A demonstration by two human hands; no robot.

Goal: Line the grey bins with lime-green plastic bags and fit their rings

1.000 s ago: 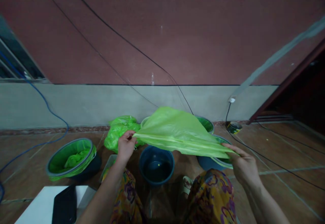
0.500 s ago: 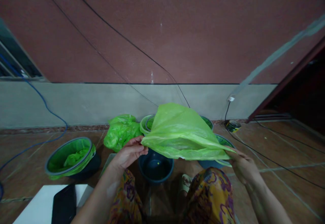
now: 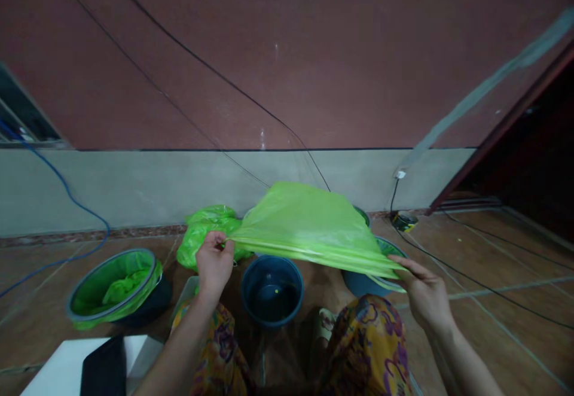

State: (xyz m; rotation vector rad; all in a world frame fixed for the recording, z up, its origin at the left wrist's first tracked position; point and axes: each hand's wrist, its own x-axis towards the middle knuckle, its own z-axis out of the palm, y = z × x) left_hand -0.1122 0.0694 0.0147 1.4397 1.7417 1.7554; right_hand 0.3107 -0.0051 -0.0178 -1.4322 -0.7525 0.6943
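A light green plastic bag (image 3: 309, 219) is stretched sideways in the air between my two hands. My left hand (image 3: 215, 261) pinches the left corner of its near edge, closed on it. At the opposite corner my right hand (image 3: 424, 288) is closed on the plastic, fingers pointing left. The near edge is pulled taut into folds and its mouth looks flattened together. Below the bag, a dark blue bucket (image 3: 272, 309) stands on the floor between my feet. Part of another bucket (image 3: 365, 282) with a green liner shows under the bag's right end.
To the left stands a lined bucket (image 3: 152, 300) with green plastic inside. A heap of green bags (image 3: 197, 240) lies by the wall. A phone (image 3: 105, 366) rests on a white box (image 3: 54, 366). A tin (image 3: 405, 222) and black cable (image 3: 470, 291) are at right.
My left hand has moved left and slightly up, pulling the bag tauter. The bag's mouth, gaping before, is drawn flat. More of the blue bucket shows, and the view has shifted a little.
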